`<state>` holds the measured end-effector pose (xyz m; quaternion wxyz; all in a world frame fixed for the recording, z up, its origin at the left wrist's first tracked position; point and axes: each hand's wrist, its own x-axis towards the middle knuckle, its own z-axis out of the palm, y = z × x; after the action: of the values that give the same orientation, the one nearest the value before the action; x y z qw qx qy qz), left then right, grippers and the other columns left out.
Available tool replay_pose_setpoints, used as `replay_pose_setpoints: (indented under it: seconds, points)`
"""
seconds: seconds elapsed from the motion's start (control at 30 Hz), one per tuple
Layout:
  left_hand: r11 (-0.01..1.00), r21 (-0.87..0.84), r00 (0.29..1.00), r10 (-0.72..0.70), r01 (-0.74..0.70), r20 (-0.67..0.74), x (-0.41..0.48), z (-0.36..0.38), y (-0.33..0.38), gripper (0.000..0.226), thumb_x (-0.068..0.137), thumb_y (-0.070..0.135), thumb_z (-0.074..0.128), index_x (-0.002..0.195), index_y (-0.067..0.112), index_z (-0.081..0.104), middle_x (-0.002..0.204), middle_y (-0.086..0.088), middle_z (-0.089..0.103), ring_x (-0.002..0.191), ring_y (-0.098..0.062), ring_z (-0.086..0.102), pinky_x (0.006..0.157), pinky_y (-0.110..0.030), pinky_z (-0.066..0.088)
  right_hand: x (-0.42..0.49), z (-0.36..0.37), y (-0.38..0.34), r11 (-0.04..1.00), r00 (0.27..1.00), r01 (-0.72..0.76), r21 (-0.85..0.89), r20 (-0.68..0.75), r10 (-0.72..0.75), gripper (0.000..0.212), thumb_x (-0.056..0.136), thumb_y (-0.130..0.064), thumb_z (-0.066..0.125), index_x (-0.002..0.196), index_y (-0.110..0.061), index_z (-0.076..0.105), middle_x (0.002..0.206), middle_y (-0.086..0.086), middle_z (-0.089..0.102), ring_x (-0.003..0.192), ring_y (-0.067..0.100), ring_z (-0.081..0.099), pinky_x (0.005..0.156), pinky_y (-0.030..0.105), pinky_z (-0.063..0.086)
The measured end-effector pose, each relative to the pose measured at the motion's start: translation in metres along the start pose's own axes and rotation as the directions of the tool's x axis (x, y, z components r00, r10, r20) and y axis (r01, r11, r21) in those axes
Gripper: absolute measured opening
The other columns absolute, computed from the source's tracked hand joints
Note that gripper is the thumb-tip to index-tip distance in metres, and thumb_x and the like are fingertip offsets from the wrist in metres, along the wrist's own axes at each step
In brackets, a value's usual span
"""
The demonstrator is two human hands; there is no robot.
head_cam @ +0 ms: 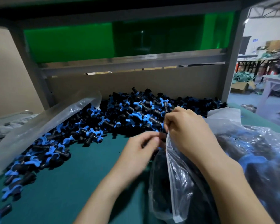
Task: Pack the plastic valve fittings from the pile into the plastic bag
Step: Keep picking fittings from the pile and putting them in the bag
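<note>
plastic valve fittings – black bodies with blue butterfly handles – lay in a broad pile across the back and left of the green surface, banked against a cardboard wall. the right hand was curled tight, pinching the upper edge of a clear plastic bag and holding its mouth up just at the near edge of the pile; the bag hung down toward the person, with dark fittings showing through its lower part. the left hand sat at the bag's mouth, just beside the right, with its fingers curled inward and something dark at their tips – too blurred to tell whether it gripped a fitting, the bag's edge or nothing. an empty clear bag lay flat over the left part of the pile. on the right, touching the held bag, sat filled bags of the same black and blue parts. a green panel stood above the cardboard wall.
</note>
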<state>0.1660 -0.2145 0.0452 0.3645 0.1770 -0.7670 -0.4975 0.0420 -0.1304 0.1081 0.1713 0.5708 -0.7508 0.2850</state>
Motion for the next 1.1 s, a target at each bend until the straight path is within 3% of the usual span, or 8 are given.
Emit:
replay_pose_setpoints:
  seconds: [0.1, 0.17, 0.23, 0.3, 0.6, 0.7, 0.93, 1.1]
  points:
    - [0.939, 0.292, 0.933, -0.073, 0.184, -0.352, -0.001, -0.049, -0.043, 0.019, 0.101, 0.020, 0.050, 0.104, 0.032, 0.065, 0.099, 0.011, 0.071, 0.099, -0.009, 0.063, 0.081, -0.020, 0.044, -0.001, 0.001, 0.000, 1.000, 1.000, -0.004, 0.013, -0.007, 0.004, 0.035, 0.085, -0.008, 0.044, 0.058, -0.030, 0.039, 0.088, -0.008, 0.052, 0.088, 0.020, 0.050, 0.069, 0.031, 0.025]
    - [0.699, 0.556, 0.857, -0.163, 0.451, -0.490, -0.007, -0.070, -0.081, 0.027, 0.103, 0.030, 0.043, 0.127, 0.027, 0.055, 0.124, 0.003, 0.061, 0.120, -0.019, 0.051, 0.096, -0.031, 0.038, 0.000, 0.002, 0.001, 1.000, 1.000, -0.004, 0.007, -0.011, 0.004, 0.034, 0.085, -0.007, 0.044, 0.059, -0.030, 0.040, 0.088, -0.008, 0.053, 0.087, 0.019, 0.051, 0.069, 0.031, 0.027]
    - [0.448, 0.691, 0.819, -0.211, 0.567, -0.534, -0.014, -0.092, -0.106, 0.044, 0.103, 0.037, 0.036, 0.144, 0.022, 0.041, 0.139, -0.004, 0.049, 0.129, -0.026, 0.040, 0.105, -0.041, 0.031, 0.001, 0.003, 0.001, 1.000, 1.000, -0.003, 0.000, -0.012, 0.003, 0.033, 0.084, -0.007, 0.044, 0.059, -0.029, 0.042, 0.087, -0.007, 0.053, 0.085, 0.019, 0.050, 0.069, 0.031, 0.027]
    - [0.347, 0.739, 0.815, -0.201, 0.578, -0.543, -0.008, -0.101, -0.117, 0.050, 0.103, 0.039, 0.032, 0.150, 0.024, 0.031, 0.141, -0.006, 0.045, 0.129, -0.027, 0.038, 0.106, -0.043, 0.029, 0.002, 0.005, 0.001, 1.000, 1.000, -0.002, -0.009, -0.013, 0.002, 0.033, 0.084, -0.007, 0.045, 0.059, -0.028, 0.042, 0.086, -0.007, 0.052, 0.083, 0.020, 0.050, 0.069, 0.031, 0.027]
    - [0.139, 0.790, 0.786, -0.296, 0.597, -0.542, 0.032, -0.120, -0.128, 0.048, 0.102, 0.041, 0.019, 0.148, 0.029, 0.030, 0.135, -0.013, 0.041, 0.118, -0.029, 0.047, 0.097, -0.041, 0.038, 0.001, 0.008, 0.004, 1.000, 1.000, -0.012, -0.007, -0.010, 0.012, 0.029, 0.085, -0.008, 0.045, 0.064, -0.027, 0.048, 0.086, -0.006, 0.053, 0.083, 0.020, 0.050, 0.070, 0.031, 0.027]
    - [0.192, 0.743, 0.766, -0.224, 0.641, -0.603, 0.029, -0.117, -0.128, 0.031, 0.102, 0.036, 0.029, 0.126, 0.022, 0.043, 0.124, -0.018, 0.049, 0.106, -0.032, 0.053, 0.092, -0.042, 0.039, 0.002, 0.007, 0.004, 1.000, 1.000, -0.013, 0.002, -0.015, 0.013, 0.030, 0.085, -0.008, 0.044, 0.063, -0.027, 0.048, 0.086, -0.007, 0.053, 0.083, 0.020, 0.050, 0.070, 0.031, 0.027]
    - [0.605, 0.480, 0.627, -0.041, 0.635, -0.778, 0.009, -0.120, -0.122, 0.012, 0.101, 0.017, 0.036, 0.112, 0.019, 0.041, 0.091, -0.011, 0.057, 0.073, -0.033, 0.057, 0.059, -0.038, 0.043, 0.001, 0.007, 0.003, 1.000, 0.999, -0.021, 0.014, -0.025, 0.021, 0.031, 0.084, -0.006, 0.044, 0.061, -0.027, 0.044, 0.086, -0.008, 0.052, 0.085, 0.020, 0.048, 0.070, 0.031, 0.026]
    - [0.918, 0.119, 0.580, -0.136, 0.379, -0.803, -0.023, -0.117, -0.110, 0.008, 0.101, 0.025, 0.044, 0.107, 0.024, 0.048, 0.078, -0.002, 0.064, 0.066, -0.024, 0.058, 0.061, -0.036, 0.044, 0.000, 0.006, 0.002, 0.999, 0.999, -0.027, 0.026, -0.019, 0.027, 0.031, 0.083, -0.006, 0.044, 0.060, -0.027, 0.046, 0.086, -0.007, 0.053, 0.084, 0.019, 0.049, 0.070, 0.031, 0.026]
